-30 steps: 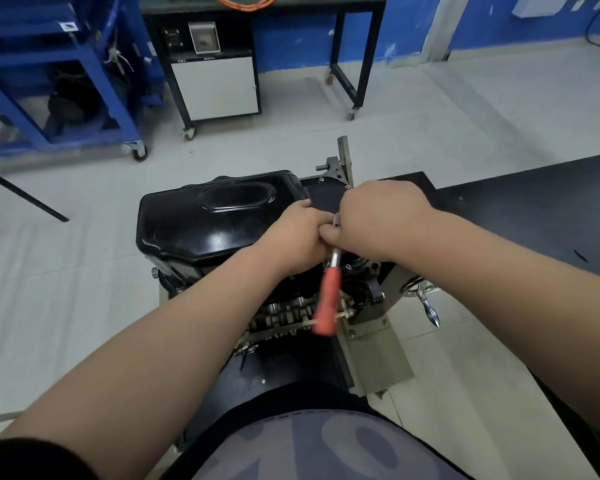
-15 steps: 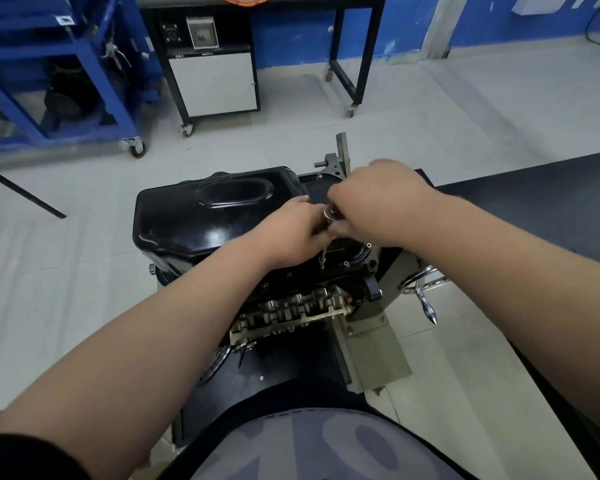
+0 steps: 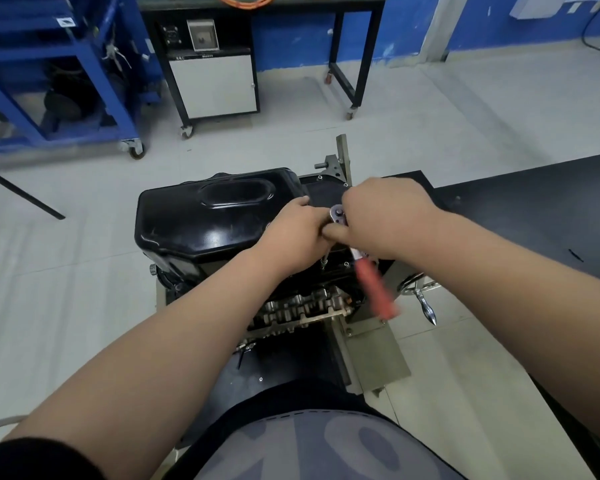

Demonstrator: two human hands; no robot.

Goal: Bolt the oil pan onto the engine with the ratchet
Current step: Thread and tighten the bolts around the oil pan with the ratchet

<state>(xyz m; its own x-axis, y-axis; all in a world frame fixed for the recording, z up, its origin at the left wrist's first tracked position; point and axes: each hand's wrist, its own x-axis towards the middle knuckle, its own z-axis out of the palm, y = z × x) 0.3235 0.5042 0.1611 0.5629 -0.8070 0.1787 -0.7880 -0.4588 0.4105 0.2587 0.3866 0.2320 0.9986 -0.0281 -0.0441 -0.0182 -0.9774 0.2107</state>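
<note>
Only 1 view is showing this moment: a wide-angle camera sitting on the person's head, looking forward and steeply down. The person's own torso is filling the bottom edge, and both bare forearms are running up from the lower corners toward the middle, so the lens is sitting close above the work. The glossy black metal oil pan (image 3: 219,216) on the engine is lying near the centre, close beneath the camera. Farther off, the view is taking in the pale tiled floor (image 3: 430,109), a blue steel trolley (image 3: 66,64) at the upper left and a blue wall (image 3: 291,32) along the top. Straight lines are bending toward the edges. No second view is sharing the scene.
</note>
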